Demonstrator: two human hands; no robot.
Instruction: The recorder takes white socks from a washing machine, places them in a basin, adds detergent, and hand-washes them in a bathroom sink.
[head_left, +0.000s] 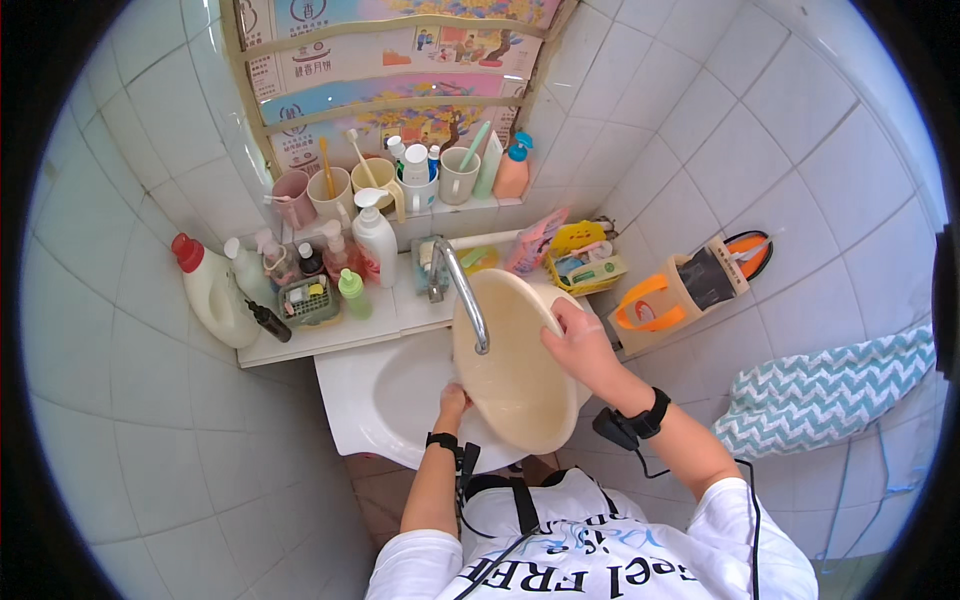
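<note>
A cream plastic basin (517, 375) is tilted on its side over the white washbasin (405, 382), its hollow facing left. My right hand (581, 341) grips its upper right rim, thumb on the inner face. Low on the left, my left hand (454, 400) is at the basin's edge; its fingers are partly hidden behind or under the rim, and it appears to hold it. The chrome faucet (466, 296) arches in front of the basin's opening, its spout end over the hollow. Whether water runs is not plain.
Bottles, among them a white pump bottle (375, 244) and a red-capped jug (214, 292), crowd the left counter. Cups with toothbrushes (330, 196) line the window ledge. At right are a yellow basket (589, 262), a hanging bag (660, 300) and a zigzag-patterned towel (825, 394).
</note>
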